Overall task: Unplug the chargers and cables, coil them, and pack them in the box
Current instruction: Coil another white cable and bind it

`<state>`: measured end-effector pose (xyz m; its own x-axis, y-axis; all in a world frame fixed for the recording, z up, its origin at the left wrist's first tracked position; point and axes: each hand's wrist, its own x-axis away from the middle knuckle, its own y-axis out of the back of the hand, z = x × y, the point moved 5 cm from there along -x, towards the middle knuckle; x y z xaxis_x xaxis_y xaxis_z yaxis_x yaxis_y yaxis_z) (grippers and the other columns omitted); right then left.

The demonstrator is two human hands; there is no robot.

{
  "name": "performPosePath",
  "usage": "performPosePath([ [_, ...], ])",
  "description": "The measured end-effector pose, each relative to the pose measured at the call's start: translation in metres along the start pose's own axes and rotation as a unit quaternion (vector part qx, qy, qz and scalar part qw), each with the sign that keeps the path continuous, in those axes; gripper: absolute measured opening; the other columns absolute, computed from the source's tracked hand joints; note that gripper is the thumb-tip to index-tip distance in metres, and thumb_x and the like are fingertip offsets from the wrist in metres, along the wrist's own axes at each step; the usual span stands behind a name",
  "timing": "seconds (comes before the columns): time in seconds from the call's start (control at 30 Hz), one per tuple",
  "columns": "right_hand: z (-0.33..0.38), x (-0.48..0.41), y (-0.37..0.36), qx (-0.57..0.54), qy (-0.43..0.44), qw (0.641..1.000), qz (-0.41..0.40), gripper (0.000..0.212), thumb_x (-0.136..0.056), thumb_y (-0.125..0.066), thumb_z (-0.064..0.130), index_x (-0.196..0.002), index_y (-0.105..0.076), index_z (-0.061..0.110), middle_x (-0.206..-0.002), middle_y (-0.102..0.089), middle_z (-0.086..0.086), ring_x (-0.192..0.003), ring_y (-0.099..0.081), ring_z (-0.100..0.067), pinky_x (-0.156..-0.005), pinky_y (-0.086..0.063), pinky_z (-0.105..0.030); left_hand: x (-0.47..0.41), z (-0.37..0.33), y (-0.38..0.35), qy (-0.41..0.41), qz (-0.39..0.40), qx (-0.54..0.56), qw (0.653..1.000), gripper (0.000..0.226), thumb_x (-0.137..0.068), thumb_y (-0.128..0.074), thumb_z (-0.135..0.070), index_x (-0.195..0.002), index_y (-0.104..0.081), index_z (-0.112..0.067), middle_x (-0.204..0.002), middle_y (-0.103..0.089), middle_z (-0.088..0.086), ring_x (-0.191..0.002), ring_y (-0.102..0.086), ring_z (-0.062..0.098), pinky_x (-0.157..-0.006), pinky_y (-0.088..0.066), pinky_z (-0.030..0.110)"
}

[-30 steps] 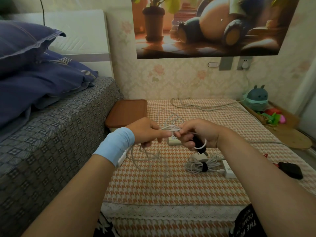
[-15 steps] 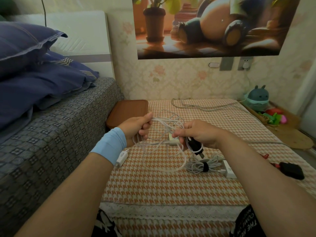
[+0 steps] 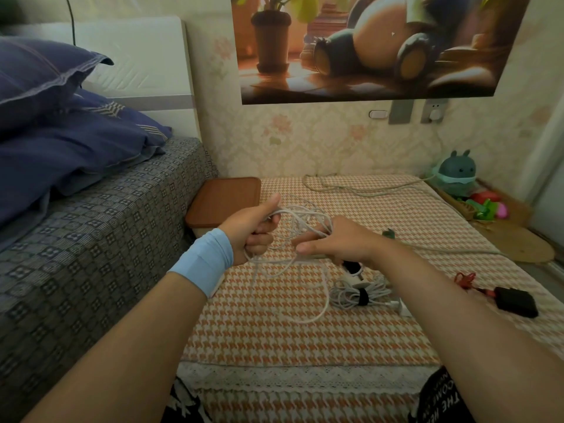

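Looking down at a bed (image 3: pixel 76 239) in a grey patterned cover along the left, blue pillows (image 3: pixel 61 132) piled at its head. Right beside it, a low table (image 3: pixel 274 340) under an orange houndstooth cloth, pushed up against the wall below a big cartoon poster (image 3: pixel 366 47). At the table's far left corner, a box (image 3: pixel 224 198) with a brown top, closed as far as can be told. Above the middle of the table, gripping a loose tangle of white cable (image 3: pixel 293 211) in the left hand (image 3: pixel 251 230), fist tight round several loops, thumb up, pale blue wristband (image 3: pixel 204 259) on that wrist. Hooking the same cable over the outstretched index finger of the right hand (image 3: pixel 345 244), thumb straight too, lower fingers curled on a small black piece (image 3: pixel 350 266) under the palm; can't tell what exactly. One long loop drooping down onto the cloth. Just beside that, a bundled cable (image 3: pixel 357 296) lying tied with a black strap, touching a white charger (image 3: pixel 399 308). Further right, well apart, a black charger (image 3: pixel 515 305) with a red lead (image 3: pixel 464 280). Along the back edge, a pale cable (image 3: pixel 351 190) snaking toward a teal toy (image 3: pixel 457 175) in the right corner.
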<state>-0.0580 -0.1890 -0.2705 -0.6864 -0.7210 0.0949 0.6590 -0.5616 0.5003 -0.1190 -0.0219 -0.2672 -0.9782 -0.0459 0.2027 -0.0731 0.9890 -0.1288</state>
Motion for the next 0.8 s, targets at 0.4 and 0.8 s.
performPosePath([
  [0.4, 0.015, 0.007, -0.047, 0.078, -0.033, 0.986, 0.143, 0.072, -0.064, -0.075, 0.076, -0.101, -0.080, 0.015, -0.092, -0.079, -0.003, -0.072, -0.058, -0.026, -0.082, -0.052, -0.039, -0.010, 0.002, -0.006, -0.098, -0.161, 0.185, 0.965, 0.054, -0.087, -0.056, -0.061, -0.065, -0.045, -0.013, -0.045, -0.031, -0.006, -0.035, -0.024, 0.006, -0.032, -0.022, 0.018],
  [0.8, 0.031, 0.010, -0.031, -0.042, 0.012, 0.999, 0.001, 0.028, -0.091, -0.075, 0.033, -0.073, -0.074, 0.012, -0.048, -0.059, 0.013, -0.040, -0.049, 0.002, -0.046, -0.037, -0.012, -0.008, -0.008, -0.010, -0.077, 0.019, 0.178, 0.981, 0.089, -0.072, -0.045, -0.079, -0.114, -0.062, -0.002, -0.112, -0.069, 0.017, -0.105, -0.065, 0.031, -0.101, -0.046, 0.045],
])
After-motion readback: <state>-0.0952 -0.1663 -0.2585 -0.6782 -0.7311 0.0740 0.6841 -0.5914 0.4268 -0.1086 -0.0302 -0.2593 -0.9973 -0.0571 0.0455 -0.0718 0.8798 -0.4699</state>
